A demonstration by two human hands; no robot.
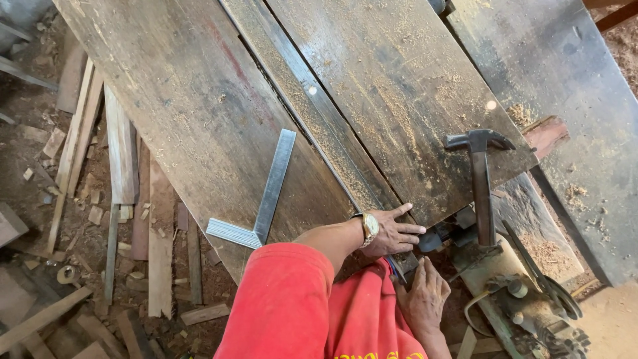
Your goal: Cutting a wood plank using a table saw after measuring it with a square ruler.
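Our left hand [392,233] lies flat, fingers spread, on the near edge of the dusty plank [399,100]. Our right hand [423,296] rests below it, fingers loosely together, touching a blue pencil [397,269]; whether it grips it we cannot tell.

Square: a steel L-shaped try square [260,203] lies flat on the left dark wooden plank [186,100], its short arm at the plank's near edge.
Hammer: a dark metal claw hammer [480,179] lies head away, its handle pointing toward the near side.
Machine: a rusty grey metal machine with bolts and levers [531,302] sits at lower right, just below the hammer handle.
Floor: pale wooden offcut strips [123,199] lie scattered over brown dirt and sawdust at left.
Bench at right: a dark weathered slab [571,86] dusted with sawdust.
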